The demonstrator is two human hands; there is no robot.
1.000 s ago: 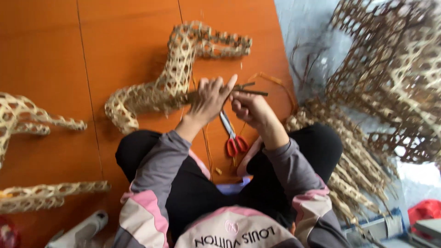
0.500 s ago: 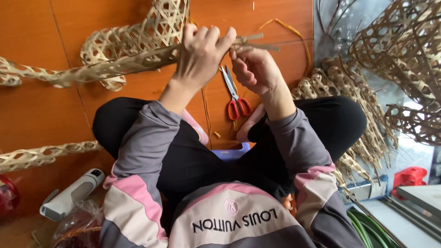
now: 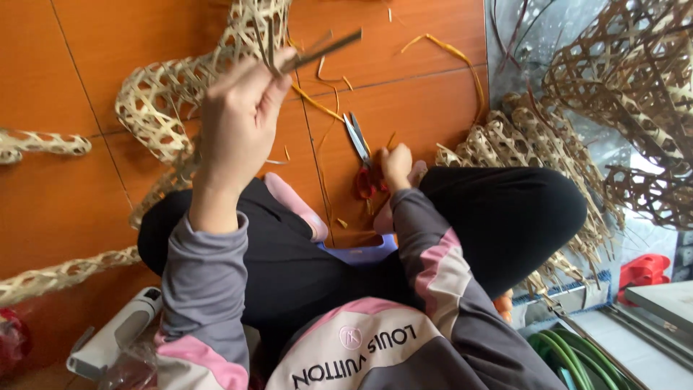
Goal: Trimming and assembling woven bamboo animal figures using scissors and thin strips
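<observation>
My left hand (image 3: 238,115) is raised and pinched shut on a thin dark strip (image 3: 321,50), which sticks out to the right and slightly up from my fingertips (image 3: 278,68); the strip sits far and left of centre, in the air above the orange floor (image 3: 404,94). Just behind that hand, and partly hidden by it, lies a woven figure (image 3: 162,94) of pale open lattice, its tall part running off the far edge and its body curving down to the left toward my knee. My right hand (image 3: 397,165) is low on the floor, near the middle, resting against the red handles of the scissors (image 3: 361,155), whose blades point away from me; whether the fingers are curled around the handles or only touching them I cannot tell. Loose yellow strips (image 3: 447,50) lie scattered on the floor beyond the scissors. To the right, past my right knee, a heap of woven pieces (image 3: 520,144) leans against darker lattice work (image 3: 628,87) at the far right. At the left edge lie two more pale woven limbs (image 3: 43,143), one far and one nearer. Near left, beside my hip, rests a white tool (image 3: 108,336).
</observation>
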